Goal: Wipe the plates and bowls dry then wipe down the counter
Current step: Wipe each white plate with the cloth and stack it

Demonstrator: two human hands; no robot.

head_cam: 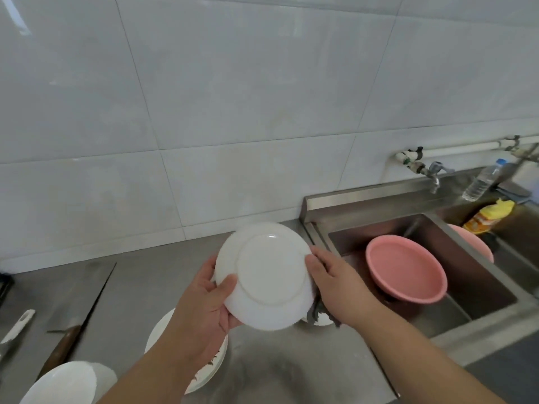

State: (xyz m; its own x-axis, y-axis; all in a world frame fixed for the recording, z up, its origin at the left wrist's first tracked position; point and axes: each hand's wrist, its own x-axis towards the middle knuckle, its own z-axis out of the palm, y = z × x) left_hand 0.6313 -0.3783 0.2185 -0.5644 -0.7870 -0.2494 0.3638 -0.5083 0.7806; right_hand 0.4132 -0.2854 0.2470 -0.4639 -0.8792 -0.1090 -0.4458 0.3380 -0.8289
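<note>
We hold a white plate (268, 275).
Our left hand (204, 301) grips one rim, our right hand (332, 281) and cloth (316, 312) the other.

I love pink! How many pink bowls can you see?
2. One round pink plastic basin leans in the near steel sink compartment. The second pink basin peeks out of the far compartment, mostly hidden. Others may be out of sight.
</note>
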